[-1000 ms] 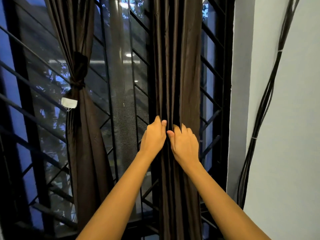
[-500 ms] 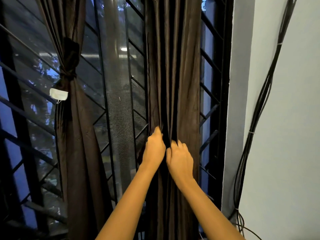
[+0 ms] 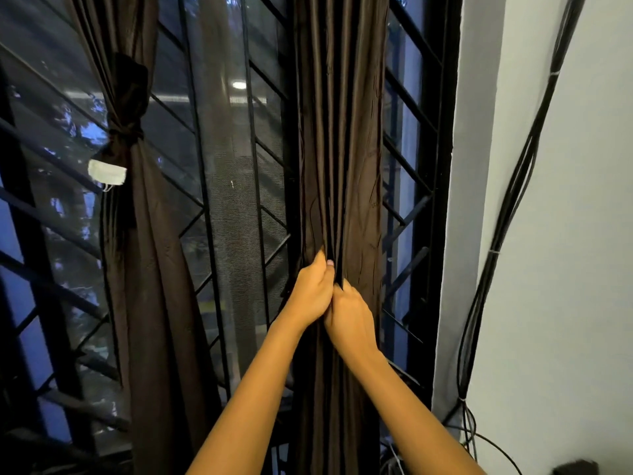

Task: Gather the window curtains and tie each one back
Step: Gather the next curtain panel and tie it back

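Two dark brown curtains hang before a barred window. The left curtain point(image 3: 150, 255) is bunched and bound by a dark tie-back point(image 3: 126, 132). The right curtain point(image 3: 339, 138) hangs straight in narrow pleats, loose, with no tie on it. My left hand point(image 3: 312, 292) grips its folds from the left at mid height, thumb up and fingertips tucked into a pleat. My right hand point(image 3: 350, 318) grips the folds just below and to the right, touching the left hand. Both forearms reach up from the bottom of the frame.
A white face mask point(image 3: 107, 172) hangs by the left tie-back. Black window bars point(image 3: 255, 166) and a mesh screen point(image 3: 236, 234) lie behind the curtains. A bundle of black cables point(image 3: 513, 186) runs down the white wall on the right. The grey window jamb point(image 3: 469, 200) adjoins the right curtain.
Both hands have closed in on each other on the right curtain, pinching its pleats tighter. The view has shifted, so the hands now sit lower in frame.
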Available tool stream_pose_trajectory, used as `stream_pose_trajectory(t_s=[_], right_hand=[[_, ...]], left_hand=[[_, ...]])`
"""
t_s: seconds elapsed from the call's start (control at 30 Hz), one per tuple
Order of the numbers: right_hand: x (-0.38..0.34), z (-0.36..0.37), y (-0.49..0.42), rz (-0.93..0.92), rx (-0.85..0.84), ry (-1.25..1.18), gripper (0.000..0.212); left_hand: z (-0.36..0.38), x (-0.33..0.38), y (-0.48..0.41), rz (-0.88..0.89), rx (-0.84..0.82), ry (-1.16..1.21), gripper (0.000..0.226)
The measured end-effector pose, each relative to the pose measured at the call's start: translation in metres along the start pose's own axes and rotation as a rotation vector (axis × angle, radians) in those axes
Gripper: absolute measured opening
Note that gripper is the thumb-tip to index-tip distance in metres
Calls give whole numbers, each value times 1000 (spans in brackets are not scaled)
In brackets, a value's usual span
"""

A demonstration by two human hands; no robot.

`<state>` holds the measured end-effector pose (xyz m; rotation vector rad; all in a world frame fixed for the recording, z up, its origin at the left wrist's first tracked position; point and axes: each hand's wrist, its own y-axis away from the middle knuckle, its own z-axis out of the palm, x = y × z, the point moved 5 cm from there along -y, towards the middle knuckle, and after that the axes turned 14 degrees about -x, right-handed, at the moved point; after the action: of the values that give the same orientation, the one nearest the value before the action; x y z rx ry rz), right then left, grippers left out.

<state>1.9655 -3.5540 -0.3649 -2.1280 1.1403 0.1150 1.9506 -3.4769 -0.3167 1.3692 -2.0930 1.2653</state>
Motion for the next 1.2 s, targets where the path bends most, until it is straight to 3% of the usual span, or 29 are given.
stream_pose_trajectory(t_s=[0.47,0.7,0.83,1.03,1.13,1.2], right_hand=[[13,-18,12,-58,-33,-214,24],[16,-21,17,-19,-47,-210,29],[14,-23,20,-20,-37,-179,28],[14,-15,21,-31,-79,-276,27],[16,-11,23,-74,-136,-350,29],[16,-9,25,-116,-179,-381,31]], left_hand=[[7,-13,14,82,-73,-51,35],[10,-18,14,83,-57,-226,34],[11,-19,16,57,0,-276,41],[24,-10,23,72,-114,-114,51],[23,-16,24,44,-142,-157,66],[21,-15,24,18,-146,-246,65]])
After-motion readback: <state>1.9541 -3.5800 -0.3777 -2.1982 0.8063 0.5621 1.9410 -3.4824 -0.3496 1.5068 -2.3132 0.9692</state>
